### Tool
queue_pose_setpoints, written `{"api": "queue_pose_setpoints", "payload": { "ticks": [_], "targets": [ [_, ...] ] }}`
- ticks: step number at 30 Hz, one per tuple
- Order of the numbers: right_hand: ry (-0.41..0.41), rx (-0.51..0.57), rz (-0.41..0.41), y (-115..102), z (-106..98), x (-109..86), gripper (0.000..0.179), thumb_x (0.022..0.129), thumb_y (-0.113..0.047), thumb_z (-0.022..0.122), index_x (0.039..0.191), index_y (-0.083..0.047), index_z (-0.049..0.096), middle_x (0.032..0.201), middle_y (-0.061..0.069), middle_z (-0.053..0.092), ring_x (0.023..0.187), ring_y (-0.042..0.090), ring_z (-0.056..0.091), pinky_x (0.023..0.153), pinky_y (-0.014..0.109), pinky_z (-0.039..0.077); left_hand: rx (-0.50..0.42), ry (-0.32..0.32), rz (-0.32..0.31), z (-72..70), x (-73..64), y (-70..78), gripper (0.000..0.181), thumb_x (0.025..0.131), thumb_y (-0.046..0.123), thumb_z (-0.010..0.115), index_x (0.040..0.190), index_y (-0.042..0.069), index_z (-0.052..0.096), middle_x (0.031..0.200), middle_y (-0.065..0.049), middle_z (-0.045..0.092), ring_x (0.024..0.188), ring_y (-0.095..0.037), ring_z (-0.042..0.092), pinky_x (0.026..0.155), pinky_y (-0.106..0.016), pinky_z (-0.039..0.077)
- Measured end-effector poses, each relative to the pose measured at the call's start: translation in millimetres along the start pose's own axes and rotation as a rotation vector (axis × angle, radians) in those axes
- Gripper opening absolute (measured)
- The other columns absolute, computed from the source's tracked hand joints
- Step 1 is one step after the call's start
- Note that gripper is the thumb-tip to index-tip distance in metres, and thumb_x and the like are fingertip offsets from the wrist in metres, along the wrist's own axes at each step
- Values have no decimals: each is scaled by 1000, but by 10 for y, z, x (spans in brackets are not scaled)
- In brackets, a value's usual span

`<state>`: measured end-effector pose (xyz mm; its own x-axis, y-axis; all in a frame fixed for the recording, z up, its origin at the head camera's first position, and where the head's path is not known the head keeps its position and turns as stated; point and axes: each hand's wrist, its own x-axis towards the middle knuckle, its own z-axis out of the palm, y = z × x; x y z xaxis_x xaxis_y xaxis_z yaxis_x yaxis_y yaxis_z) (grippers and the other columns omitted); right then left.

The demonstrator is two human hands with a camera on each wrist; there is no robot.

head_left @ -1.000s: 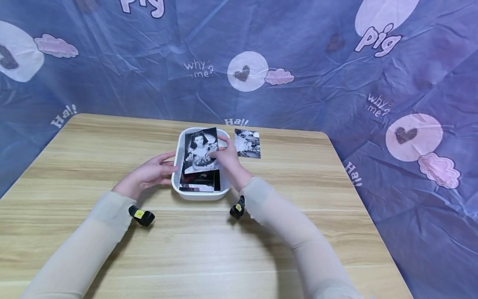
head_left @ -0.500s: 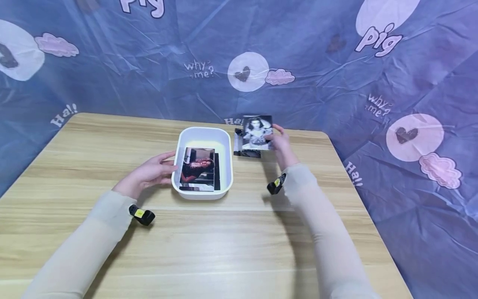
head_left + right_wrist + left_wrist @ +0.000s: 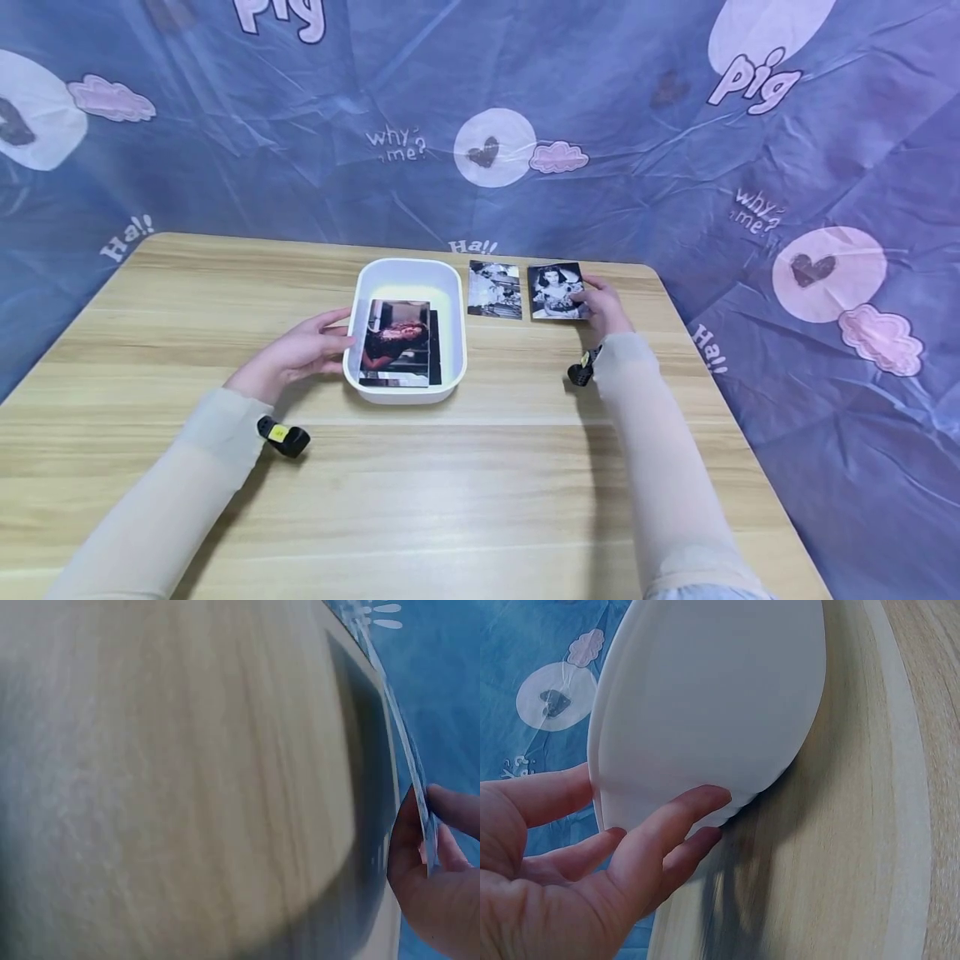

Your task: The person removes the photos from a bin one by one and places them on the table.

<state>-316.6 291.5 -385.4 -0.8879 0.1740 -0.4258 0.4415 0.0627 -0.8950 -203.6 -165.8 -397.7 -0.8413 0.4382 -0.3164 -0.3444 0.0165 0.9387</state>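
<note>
In the head view a white plastic bin (image 3: 456, 287) stands on the table, with a colour photo (image 3: 397, 342) of a red-haired figure lying in it over darker prints. My left hand (image 3: 303, 348) touches the bin's left outer wall with extended fingers; the left wrist view shows the fingertips (image 3: 712, 796) against that wall. A black-and-white portrait photo (image 3: 557, 290) is pinched at its right edge between thumb and fingers of my right hand (image 3: 603, 307). The right wrist view has this photo edge-on, just over the table. Left of it lies another black-and-white photo (image 3: 495, 289).
The wooden table (image 3: 420, 492) ends at a blue patterned cloth (image 3: 360, 192) behind and to the right. Both photos on the right are near the table's back edge. Black wrist cameras (image 3: 283, 436) hang below both sleeves.
My right hand has carried the portrait photo out of the bin, past the other black-and-white photo, to the right. The colour photo in the bin is now uncovered. My left hand stays put.
</note>
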Motion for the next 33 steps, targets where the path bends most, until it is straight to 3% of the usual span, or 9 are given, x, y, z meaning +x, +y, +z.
{"api": "queue_pose_setpoints", "payload": {
  "ticks": [3, 7, 10, 14, 17, 22, 27, 31, 33],
  "targets": [
    [44, -29, -15, 58, 42, 74, 66, 92, 5, 54, 151, -14, 32, 126, 3, 46, 65, 6, 41, 58, 16, 39, -2, 3, -1, -5, -3, 3, 74, 99, -1, 42, 154, 4, -7, 157, -31, 8, 127, -32, 50, 102, -42, 50],
    [124, -46, -84, 181, 99, 254, 63, 89, 8, 56, 147, -11, 41, 147, 9, 39, 83, 9, 48, 70, 18, 47, 1, -1, -7, -2, 4, 9, 74, 99, 0, 43, 154, 5, -7, 158, -30, 7, 133, -39, 41, 104, -43, 49],
    [174, -75, -134, 230, 139, 305, 59, 87, 9, 57, 143, -6, 46, 149, 13, 39, 90, 11, 48, 75, 20, 47, 7, 0, -10, 1, 12, 10, 74, 99, 1, 43, 154, 5, -6, 158, -30, 8, 134, -39, 40, 103, -43, 49],
    [217, -93, -141, 228, 182, 292, 56, 86, 10, 58, 139, -1, 47, 147, 16, 41, 107, 21, 50, 92, 25, 50, 10, 1, -9, 1, 10, 12, 73, 99, 1, 43, 154, 5, -6, 158, -30, 9, 130, -34, 46, 102, -42, 51],
    [237, -105, -132, 224, 205, 292, 55, 86, 9, 58, 139, -1, 47, 147, 17, 41, 122, 26, 46, 107, 31, 46, 6, 3, -5, 0, 2, 16, 73, 99, 0, 43, 154, 4, -6, 157, -30, 9, 126, -31, 50, 100, -40, 52],
    [249, -158, -128, 229, 213, 272, 53, 88, 4, 60, 140, -2, 48, 145, 16, 45, 124, 27, 47, 107, 32, 46, 25, 14, -11, 5, -8, 18, 73, 99, 0, 43, 154, 4, -5, 157, -31, 12, 122, -28, 54, 99, -39, 53],
    [242, -219, -133, 211, 202, 214, 52, 92, -4, 61, 142, -4, 47, 145, 16, 46, 130, 28, 46, 110, 35, 44, 24, 12, -14, 13, -11, 18, 73, 99, 1, 43, 154, 4, -5, 157, -31, 12, 127, -32, 50, 99, -39, 53],
    [205, -162, -130, 133, 215, 115, 59, 94, -12, 61, 148, -7, 37, 153, 14, 36, 139, 28, 36, 117, 35, 37, 7, 9, -8, 3, -14, 17, 73, 99, 1, 43, 154, 4, -5, 157, -31, 10, 124, -30, 52, 99, -39, 53],
    [163, -66, -133, 60, 251, 39, 64, 94, -13, 60, 151, -8, 31, 156, 14, 31, 141, 26, 32, 119, 34, 32, 5, 6, -6, -1, -18, 17, 73, 99, 0, 43, 154, 3, -6, 157, -31, 9, 122, -27, 54, 99, -39, 53]
  ]
}}
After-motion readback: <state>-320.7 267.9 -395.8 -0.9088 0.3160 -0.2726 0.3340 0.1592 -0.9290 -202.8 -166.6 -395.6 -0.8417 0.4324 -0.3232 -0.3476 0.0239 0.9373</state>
